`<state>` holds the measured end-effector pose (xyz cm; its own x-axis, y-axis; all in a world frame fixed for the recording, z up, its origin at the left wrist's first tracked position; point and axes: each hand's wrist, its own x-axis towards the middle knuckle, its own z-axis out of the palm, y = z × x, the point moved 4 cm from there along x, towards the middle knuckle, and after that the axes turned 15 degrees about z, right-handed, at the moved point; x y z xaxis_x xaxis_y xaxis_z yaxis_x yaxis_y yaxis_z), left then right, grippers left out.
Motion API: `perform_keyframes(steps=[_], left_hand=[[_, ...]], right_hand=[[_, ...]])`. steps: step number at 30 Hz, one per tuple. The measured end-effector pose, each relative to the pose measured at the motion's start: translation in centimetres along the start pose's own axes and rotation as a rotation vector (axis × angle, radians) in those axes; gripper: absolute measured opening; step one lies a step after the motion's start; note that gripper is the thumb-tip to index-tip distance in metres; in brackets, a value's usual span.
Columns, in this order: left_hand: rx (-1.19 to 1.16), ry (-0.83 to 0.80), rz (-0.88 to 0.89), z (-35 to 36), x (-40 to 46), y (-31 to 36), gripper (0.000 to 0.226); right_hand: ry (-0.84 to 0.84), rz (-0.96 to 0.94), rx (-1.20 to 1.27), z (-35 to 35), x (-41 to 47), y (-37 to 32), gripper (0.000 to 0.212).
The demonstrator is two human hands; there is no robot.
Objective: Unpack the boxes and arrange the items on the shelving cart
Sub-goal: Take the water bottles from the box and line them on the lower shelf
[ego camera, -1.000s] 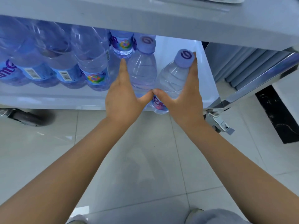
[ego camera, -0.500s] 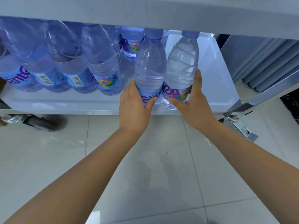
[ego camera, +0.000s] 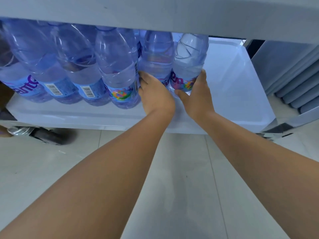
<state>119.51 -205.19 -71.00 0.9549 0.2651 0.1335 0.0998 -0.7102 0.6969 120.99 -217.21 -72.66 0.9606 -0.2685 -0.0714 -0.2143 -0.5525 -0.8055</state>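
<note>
Both hands point(ego camera: 174, 94) around bottles point(ego camera: 172, 57) (upright)

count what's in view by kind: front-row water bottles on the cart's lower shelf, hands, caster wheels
front-row water bottles: 6 (more stand behind, too hidden to count)
hands: 2, left hand and right hand, each on a bottle
caster wheels: 1 clearly visible
total: 9

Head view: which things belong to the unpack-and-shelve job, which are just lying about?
Job:
left hand and right hand, each on a held bottle
shelved bottles
lower shelf

Lying about:
caster wheel
stacked grey panels
floor tiles
</note>
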Motion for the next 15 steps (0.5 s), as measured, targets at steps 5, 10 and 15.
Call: perform_keyframes(steps=[5, 10, 15], left_hand=[[-0.176, 0.093, -0.090, 0.3, 1.6, -0.1, 0.070], [-0.346, 0.199, -0.184, 0.9, 2.0, 0.5, 0.067], [-0.463, 0.189, -0.199, 2.1, 0.1, -0.1, 0.047]], right_hand=[[0.005, 0.023, -0.027, 1.7, 1.1, -0.6, 0.091], [0.000, 0.055, -0.014, 1.9, 0.8, -0.9, 0.085], [0.068, 0.085, 0.009, 2.3, 0.6, -1.0, 0.091]])
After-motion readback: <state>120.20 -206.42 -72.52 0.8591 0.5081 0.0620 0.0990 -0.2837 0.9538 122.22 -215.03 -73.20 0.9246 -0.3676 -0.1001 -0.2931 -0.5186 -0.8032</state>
